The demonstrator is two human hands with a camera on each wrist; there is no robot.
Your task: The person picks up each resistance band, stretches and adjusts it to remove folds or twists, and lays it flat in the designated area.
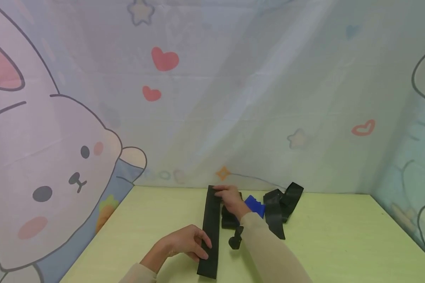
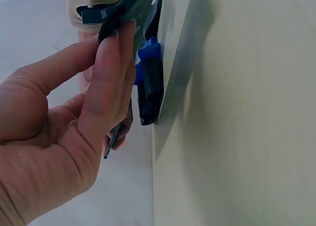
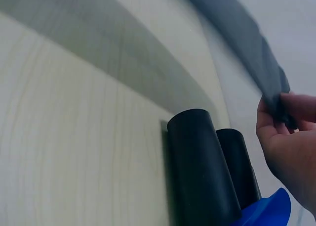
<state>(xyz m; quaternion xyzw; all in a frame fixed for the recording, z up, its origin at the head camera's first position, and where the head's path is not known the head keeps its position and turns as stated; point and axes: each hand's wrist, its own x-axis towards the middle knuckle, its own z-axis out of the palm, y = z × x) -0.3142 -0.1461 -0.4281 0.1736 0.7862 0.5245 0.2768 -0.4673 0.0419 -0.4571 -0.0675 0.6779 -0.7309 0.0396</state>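
A long, flat black strip (image 1: pixel 211 220) stretches away from me, held above the table with its shadow on the surface below. My left hand (image 1: pixel 185 242) grips its near part, thumb and fingers on the strip's edge in the left wrist view. At the far end my right hand (image 1: pixel 231 199) pinches the strip; the right wrist view shows thumb and fingertips closed on the black end (image 3: pixel 280 110). Just right of the strip, partly hidden behind the right hand and sleeve, lies a blue piece (image 1: pixel 255 206) with curled black bands (image 1: pixel 275 214) around it.
The pale yellow table (image 1: pixel 326 236) ends at a cartoon-printed cloth backdrop (image 1: pixel 255 98). A small black rounded end (image 1: pixel 235 242) sticks out beside the right sleeve. Two rolled black bands (image 3: pixel 200 166) stand out next to the blue piece in the right wrist view.
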